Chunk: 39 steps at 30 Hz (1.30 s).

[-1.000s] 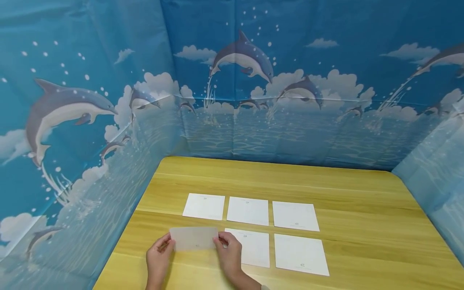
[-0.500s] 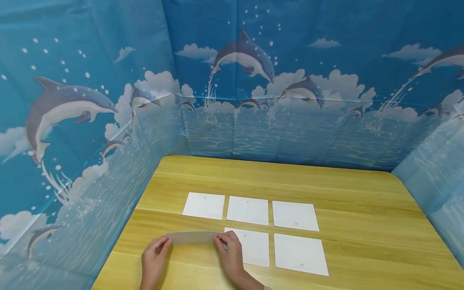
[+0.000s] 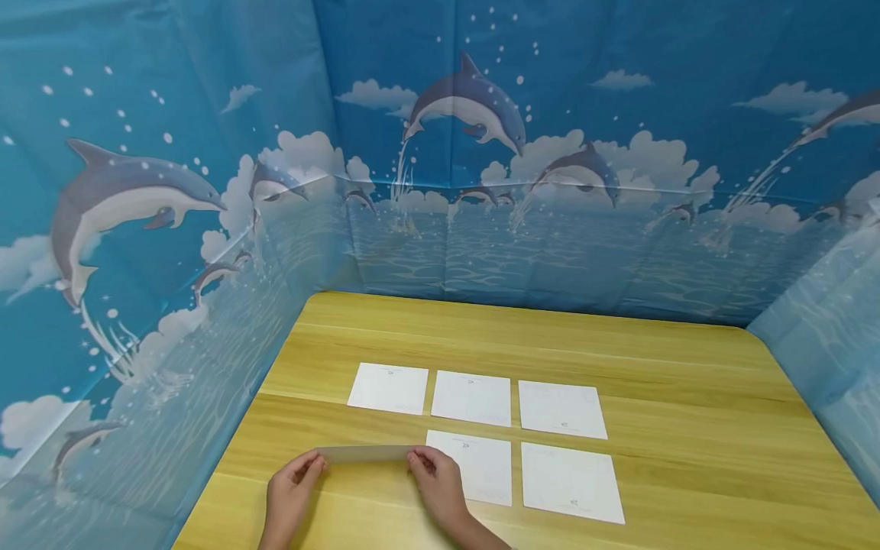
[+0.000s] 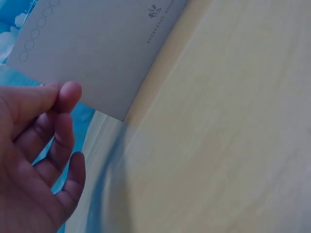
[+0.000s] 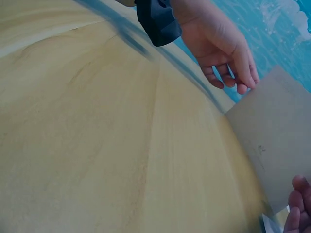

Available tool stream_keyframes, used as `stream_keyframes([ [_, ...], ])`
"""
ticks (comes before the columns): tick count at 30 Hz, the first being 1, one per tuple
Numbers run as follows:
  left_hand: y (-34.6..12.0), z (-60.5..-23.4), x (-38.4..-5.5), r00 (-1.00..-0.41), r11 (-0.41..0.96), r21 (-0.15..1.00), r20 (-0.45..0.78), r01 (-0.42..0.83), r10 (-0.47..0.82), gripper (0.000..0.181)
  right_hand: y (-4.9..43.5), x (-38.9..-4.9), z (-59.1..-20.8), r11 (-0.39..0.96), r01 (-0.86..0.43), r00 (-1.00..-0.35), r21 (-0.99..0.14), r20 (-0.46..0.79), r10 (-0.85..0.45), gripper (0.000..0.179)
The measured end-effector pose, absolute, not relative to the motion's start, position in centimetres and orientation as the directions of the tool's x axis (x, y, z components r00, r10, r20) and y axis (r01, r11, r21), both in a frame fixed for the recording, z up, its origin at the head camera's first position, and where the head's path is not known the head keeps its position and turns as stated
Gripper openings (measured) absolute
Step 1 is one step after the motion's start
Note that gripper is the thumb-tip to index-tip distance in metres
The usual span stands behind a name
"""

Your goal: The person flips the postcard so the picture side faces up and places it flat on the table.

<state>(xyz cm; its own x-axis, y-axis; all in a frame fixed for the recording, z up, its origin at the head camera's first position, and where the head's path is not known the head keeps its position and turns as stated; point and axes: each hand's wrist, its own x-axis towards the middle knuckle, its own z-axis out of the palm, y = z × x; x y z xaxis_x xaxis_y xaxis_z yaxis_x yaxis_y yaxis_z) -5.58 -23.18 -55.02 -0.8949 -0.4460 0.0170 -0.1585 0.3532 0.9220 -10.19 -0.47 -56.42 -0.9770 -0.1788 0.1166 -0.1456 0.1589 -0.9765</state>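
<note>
My left hand (image 3: 292, 489) and right hand (image 3: 440, 485) hold one postcard (image 3: 364, 454) above the near left of the table. Thumb and fingers pinch it at either short side. From the head view it shows as a thin, greyish strip, tilted nearly edge-on. In the left wrist view the postcard (image 4: 92, 43) shows a row of small circles and a little bird print with a line of text. The right wrist view catches the same postcard (image 5: 274, 141), the left hand (image 5: 221, 46) at its upper corner and the right hand's fingers (image 5: 296, 208) at lower right.
Several white cards lie face up in two rows on the yellow wooden table (image 3: 687, 428). One front-row card (image 3: 488, 470) lies partly behind my right hand; another card (image 3: 572, 481) is to its right. A dolphin-printed blue cloth (image 3: 584, 252) hangs around the table.
The postcard has tipped from showing its broad printed face to nearly edge-on. My left hand has shifted slightly left, and both hands still pinch it. The cards on the table stay put.
</note>
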Motion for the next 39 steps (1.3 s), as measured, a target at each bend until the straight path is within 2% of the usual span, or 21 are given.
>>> stream_keyframes([
  [8,-23.7,-55.2,-5.2,-0.925,0.306,0.939,-0.029,-0.155,-0.38,0.019,0.4,-9.2,-52.3,0.066,-0.022,-0.963,-0.998,0.003,-0.27,0.017],
  [17,-23.6,-55.5,-5.0,-0.933,0.316,0.939,-0.014,-0.136,-0.359,0.016,0.7,-9.0,-52.7,0.014,-0.08,-0.947,-0.997,0.072,-0.313,0.02],
  [22,-23.8,-55.7,-4.7,-0.952,0.306,0.95,0.031,-0.067,-0.304,0.017,0.7,-9.0,-52.5,-0.015,-0.033,-0.949,-0.999,0.036,-0.312,0.022],
  [26,-23.9,-55.8,-4.7,-0.954,0.342,0.937,0.035,-0.072,-0.297,0.019,0.6,-9.1,-52.6,0.008,0.016,-0.957,-1.0,-0.017,-0.29,0.022],
  [31,-24.0,-55.8,-4.9,-0.951,0.422,0.89,-0.04,-0.173,-0.305,0.02,0.4,-9.7,-54.5,0.057,0.043,-0.968,-0.997,-0.056,-0.244,0.019],
  [39,-24.1,-55.2,-5.3,-0.956,0.366,0.899,-0.158,-0.243,-0.246,0.021,0.3,-10.0,-55.4,0.204,-0.032,-0.98,-0.978,-0.009,-0.198,0.016],
])
